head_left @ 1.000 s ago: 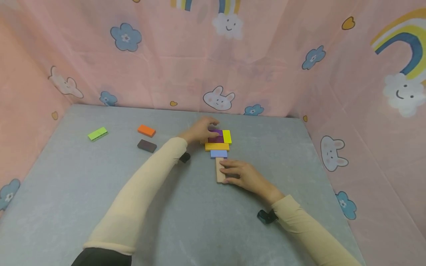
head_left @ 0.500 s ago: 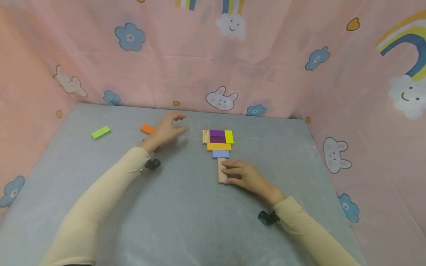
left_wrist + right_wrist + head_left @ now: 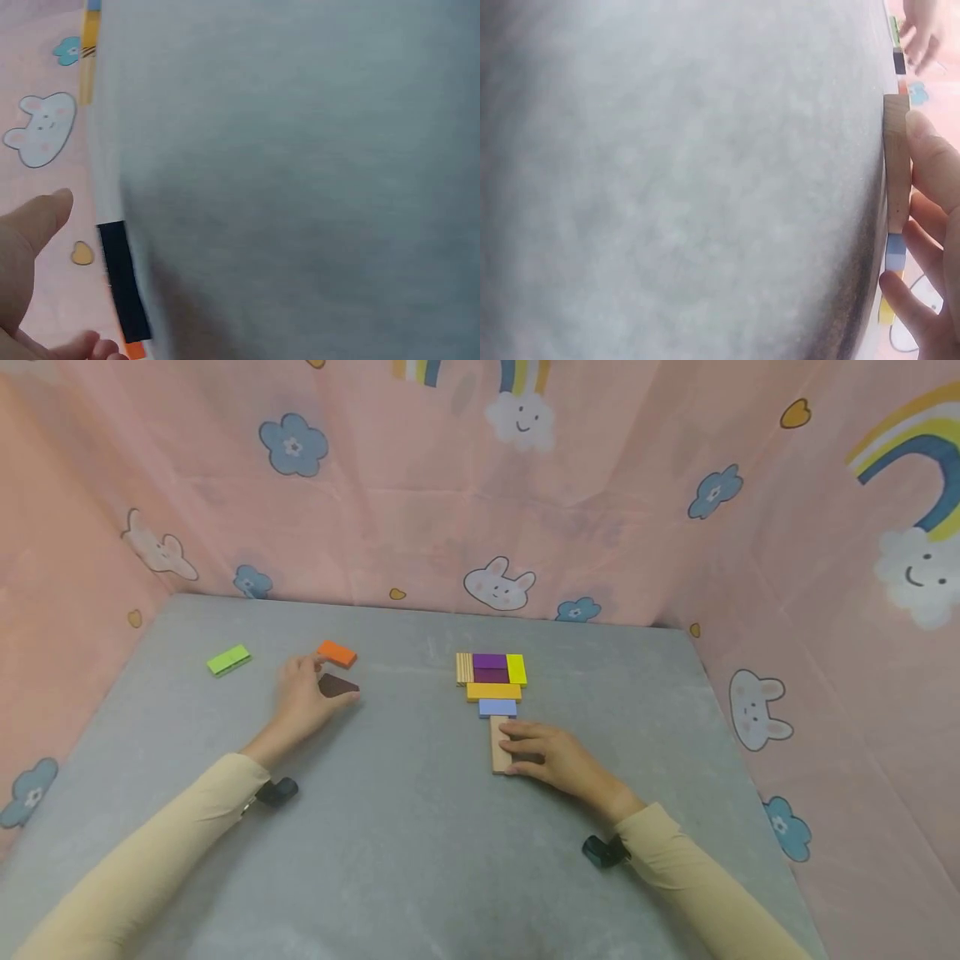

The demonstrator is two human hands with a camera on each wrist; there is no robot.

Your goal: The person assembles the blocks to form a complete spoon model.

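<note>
My left hand point(image 3: 300, 697) reaches around a dark brown block point(image 3: 335, 685), thumb on the near side and fingers on the far side. In the left wrist view, a gap shows between the thumb and the dark block point(image 3: 124, 281). My right hand point(image 3: 558, 758) rests its fingertips and thumb on a plain wooden block point(image 3: 498, 752), which lies lengthwise towards me. Beyond that block's far end lie a blue block point(image 3: 497, 707) and an orange-yellow block point(image 3: 493, 692). Farther back are purple blocks point(image 3: 490, 668), between a striped wooden piece point(image 3: 464, 669) and a yellow block point(image 3: 517, 669).
An orange block point(image 3: 337, 653) lies just behind the dark brown one. Farther left is a light green block point(image 3: 229, 660). The grey tabletop point(image 3: 420, 843) meets a pink patterned curtain point(image 3: 360, 527) at the back and sides.
My left hand has left the purple blocks, moved left and come down around the dark brown block. The right hand stays on the plain wooden block.
</note>
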